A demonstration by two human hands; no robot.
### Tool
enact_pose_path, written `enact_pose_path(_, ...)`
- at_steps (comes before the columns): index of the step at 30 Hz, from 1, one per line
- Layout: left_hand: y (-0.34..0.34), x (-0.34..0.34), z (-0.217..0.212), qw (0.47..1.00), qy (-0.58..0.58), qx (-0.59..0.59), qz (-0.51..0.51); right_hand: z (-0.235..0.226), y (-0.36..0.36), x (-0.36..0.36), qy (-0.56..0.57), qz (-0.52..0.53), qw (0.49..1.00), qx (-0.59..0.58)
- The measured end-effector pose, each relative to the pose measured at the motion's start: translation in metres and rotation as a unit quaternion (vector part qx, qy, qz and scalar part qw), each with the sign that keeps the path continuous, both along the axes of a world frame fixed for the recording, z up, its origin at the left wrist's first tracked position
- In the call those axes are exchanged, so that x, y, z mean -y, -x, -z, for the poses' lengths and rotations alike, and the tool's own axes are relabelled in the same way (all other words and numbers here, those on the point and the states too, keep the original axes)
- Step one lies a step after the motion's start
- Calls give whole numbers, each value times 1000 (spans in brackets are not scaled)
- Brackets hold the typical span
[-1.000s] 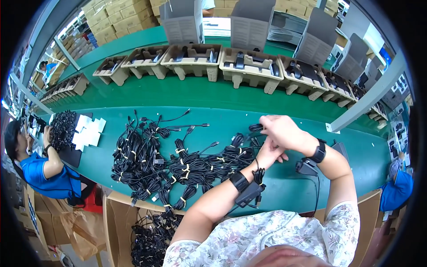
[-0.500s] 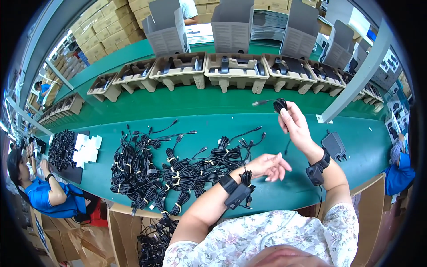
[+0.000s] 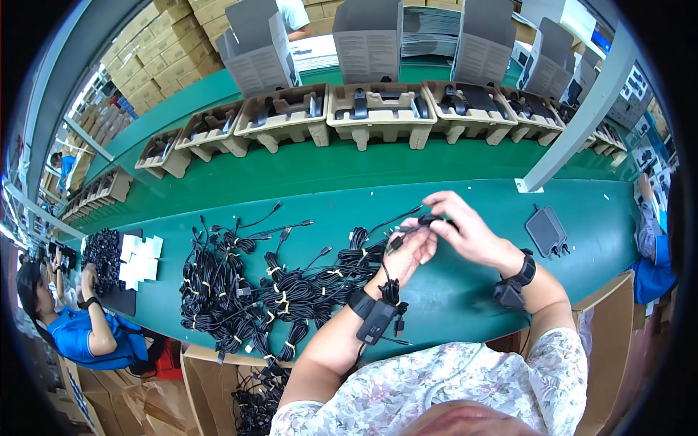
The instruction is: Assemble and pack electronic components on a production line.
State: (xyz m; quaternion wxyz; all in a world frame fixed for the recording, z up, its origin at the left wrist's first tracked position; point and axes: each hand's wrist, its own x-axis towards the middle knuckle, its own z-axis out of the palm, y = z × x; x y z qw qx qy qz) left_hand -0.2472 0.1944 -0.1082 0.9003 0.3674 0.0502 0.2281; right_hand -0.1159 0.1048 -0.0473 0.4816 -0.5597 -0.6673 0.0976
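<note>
In front of my chest both hands meet on one coiled black cable [image 3: 429, 219]. My right hand [image 3: 465, 231] is closed on the coil from above, its fingers bent over it. My left hand [image 3: 413, 247] is cupped palm up beside it, its fingers closed about the cable; a plug end lies against this palm. Part of the cable is hidden by the fingers. A large pile of black cables [image 3: 287, 294], tied in bundles with pale bands, spreads over the green table left of my left forearm. Strapped boxy black devices sit on both wrists.
Moulded pulp trays [image 3: 382, 116] with black parts line the raised green shelf, grey box flaps [image 3: 367, 40] standing behind them. A grey post [image 3: 574, 109] rises at right, near a dark flat device [image 3: 545, 231]. An open carton [image 3: 211, 378] holds more cables. Co-workers sit left and right.
My right hand has brought the cable down and left to my left hand, which has moved up slightly and closed on it. The view has shifted a little.
</note>
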Motion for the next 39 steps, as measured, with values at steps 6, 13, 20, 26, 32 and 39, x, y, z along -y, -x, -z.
enact_pose_path(6,-3,8,15,980,-168,-83,-72,-6,-8,0,160,27,974,156)
enact_pose_path(13,-2,9,17,963,-230,-110,-87,-68,-94,-64,-88,308,917,239)
enact_pose_path(20,-7,6,26,966,-228,-105,-58,-89,-183,-126,37,413,815,405)
enact_pose_path(26,-7,3,27,969,-217,-108,-44,-77,-198,-151,101,349,772,522)
enact_pose_path(32,-7,8,31,970,-206,-110,-67,-53,-210,-179,95,334,756,555)
enact_pose_path(39,-15,12,44,972,-201,-103,-60,-10,-248,-205,96,409,839,345)
